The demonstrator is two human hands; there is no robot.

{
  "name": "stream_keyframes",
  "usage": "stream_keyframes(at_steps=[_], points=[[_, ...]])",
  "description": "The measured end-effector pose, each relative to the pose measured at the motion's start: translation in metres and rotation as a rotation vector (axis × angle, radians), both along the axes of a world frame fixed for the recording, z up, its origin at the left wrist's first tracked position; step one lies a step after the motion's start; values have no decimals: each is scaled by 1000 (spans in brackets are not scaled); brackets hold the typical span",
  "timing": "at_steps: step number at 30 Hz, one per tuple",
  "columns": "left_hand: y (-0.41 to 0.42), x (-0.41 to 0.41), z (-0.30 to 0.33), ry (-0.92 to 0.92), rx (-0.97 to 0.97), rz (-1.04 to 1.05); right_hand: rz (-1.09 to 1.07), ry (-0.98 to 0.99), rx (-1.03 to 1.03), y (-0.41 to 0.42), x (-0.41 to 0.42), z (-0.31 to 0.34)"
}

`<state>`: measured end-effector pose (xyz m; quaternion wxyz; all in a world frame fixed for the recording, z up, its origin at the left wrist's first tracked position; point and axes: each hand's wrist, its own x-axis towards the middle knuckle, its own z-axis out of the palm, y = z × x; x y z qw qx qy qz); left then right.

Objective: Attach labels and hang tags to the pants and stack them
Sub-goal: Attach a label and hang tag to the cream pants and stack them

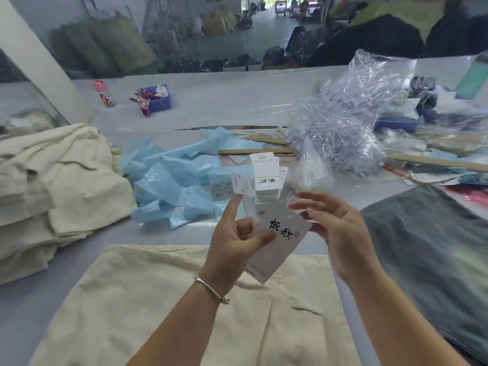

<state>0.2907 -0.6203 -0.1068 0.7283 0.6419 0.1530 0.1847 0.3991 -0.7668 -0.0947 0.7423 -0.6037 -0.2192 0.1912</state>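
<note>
My left hand (pixel 232 241) has its grip pinching the hang tag (pixel 280 244) above the cream pants (pixel 158 299) on the worktop (pixel 23 307). Right hand (pixel 335 233) is loose beside it; the thread at its fingertips is too blurry to tell.

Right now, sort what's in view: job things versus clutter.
Job: hang tag pinched in left hand; right hand; cream pants; folded pants stack; tag stack.
Clutter: blue plastic wrappers; pink-capped bottle; blue box; wooden ruler.
</note>
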Motion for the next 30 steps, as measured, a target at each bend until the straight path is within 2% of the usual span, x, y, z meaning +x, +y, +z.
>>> stream_keyframes(at_steps=[2, 6, 10, 17, 20, 22, 26, 30], points=[[-7, -6, 0, -10, 34, 100, 5, 53, -15, -2, -18, -7], [-24, -14, -2, 30, 153, 229, -74, -15, -54, 0, -58, -25], [-31, -25, -7, -6, 64, 248, -133, 34, -60, -1, -64, -28], [-12, -31, -25, 37, 162, 308, -93, 26, -168, 10, -58, -40], [2, -31, -41, 93, 234, 350, -121, 19, -321, 19, -46, -60], [14, -30, -52, 135, 260, 370, -186, -50, -499, 23, -28, -79], [37, -32, -71, 181, 212, 320, -355, -216, -881, 25, 25, -113], [50, -24, -79, 193, 185, 267, -387, -280, -1092, 36, 73, -125]])
